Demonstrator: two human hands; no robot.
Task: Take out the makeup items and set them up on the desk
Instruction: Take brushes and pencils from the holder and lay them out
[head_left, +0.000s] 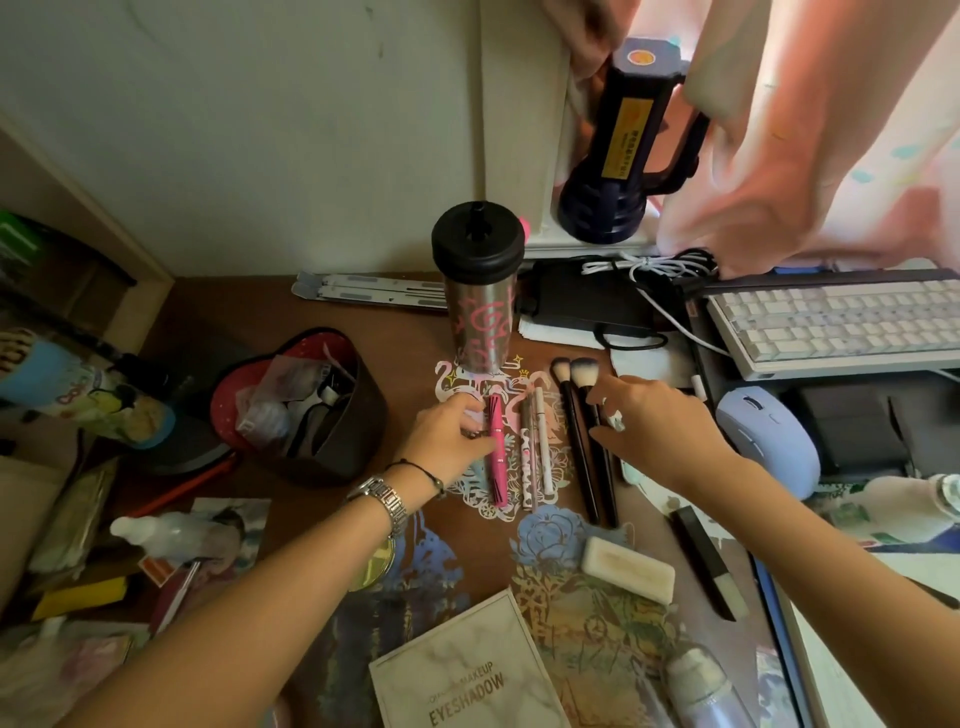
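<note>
Reaching both hands over the brown wooden worktop (395, 322). Left hand (447, 434) grip clamped on the slim pink mascara tube (497, 452), thumb against its side. Right hand (654, 421) grip apart, fingers spread over the two black-handled makeup brushes (579, 447), thumb touching one handle. Thin pale liner pencils (535, 447) lie between tube and brushes. Steel tumbler with black lid (480, 291) stands just behind. Open dark makeup pouch (332, 415) sits left, marble eyeshadow palette (467, 675) near me, lilac mouse (769, 441) right.
</note>
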